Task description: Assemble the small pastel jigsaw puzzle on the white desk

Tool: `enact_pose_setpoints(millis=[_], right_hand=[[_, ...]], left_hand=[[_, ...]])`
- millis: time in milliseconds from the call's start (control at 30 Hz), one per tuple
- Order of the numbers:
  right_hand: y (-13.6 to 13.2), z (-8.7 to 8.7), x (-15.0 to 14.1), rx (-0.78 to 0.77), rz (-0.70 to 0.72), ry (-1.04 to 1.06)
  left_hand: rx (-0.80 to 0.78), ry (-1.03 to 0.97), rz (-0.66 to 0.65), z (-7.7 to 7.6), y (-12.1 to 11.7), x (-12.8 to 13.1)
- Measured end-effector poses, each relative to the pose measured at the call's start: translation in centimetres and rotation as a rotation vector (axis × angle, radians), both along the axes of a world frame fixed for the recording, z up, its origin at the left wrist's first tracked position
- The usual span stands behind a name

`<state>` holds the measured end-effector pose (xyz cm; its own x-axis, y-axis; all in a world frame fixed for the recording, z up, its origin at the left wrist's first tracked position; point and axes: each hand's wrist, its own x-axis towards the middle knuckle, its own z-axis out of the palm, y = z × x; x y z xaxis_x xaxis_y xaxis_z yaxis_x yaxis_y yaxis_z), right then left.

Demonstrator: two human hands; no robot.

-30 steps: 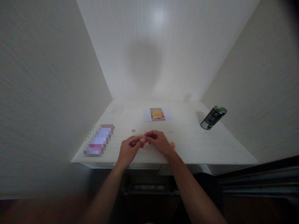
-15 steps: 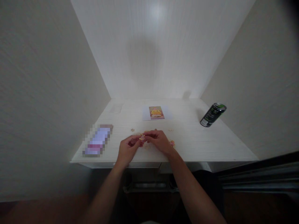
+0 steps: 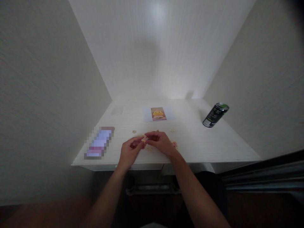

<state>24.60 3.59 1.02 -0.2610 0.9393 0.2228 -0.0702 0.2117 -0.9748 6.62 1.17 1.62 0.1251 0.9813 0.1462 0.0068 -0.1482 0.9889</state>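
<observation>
Over the last second, the 2 hands have barely moved along the tabletop point(image 3: 197, 148); the main change is between the fingertips, where the small jigsaw piece point(image 3: 144, 138) now shows a paler face, as if it has been turned. That suggests it is being lined up or adjusted, and that this bit of handling is unfinished.

The left hand point(image 3: 129, 152) pinches the piece from its side, and the right hand point(image 3: 162, 143) grips the opposite edge; whether 1 piece or several joined are held is too small to tell. The piece sits just above the near part of the tabletop. A patterned cluster point(image 3: 174, 144) lies beside the right wrist, and a loose piece point(image 3: 134, 131) lies beyond the left hand. The printed picture point(image 3: 158, 114) lies farther back, apart from both hands.
</observation>
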Motion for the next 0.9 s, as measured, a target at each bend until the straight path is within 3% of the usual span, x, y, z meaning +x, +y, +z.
enact_pose_setpoints(millis=[900], right_hand=[[-0.26, 0.45, 0.21, -0.001, -0.207, -0.028]], left_hand=[[0.037, 0.039, 0.022, 0.5, -0.12, 0.31]])
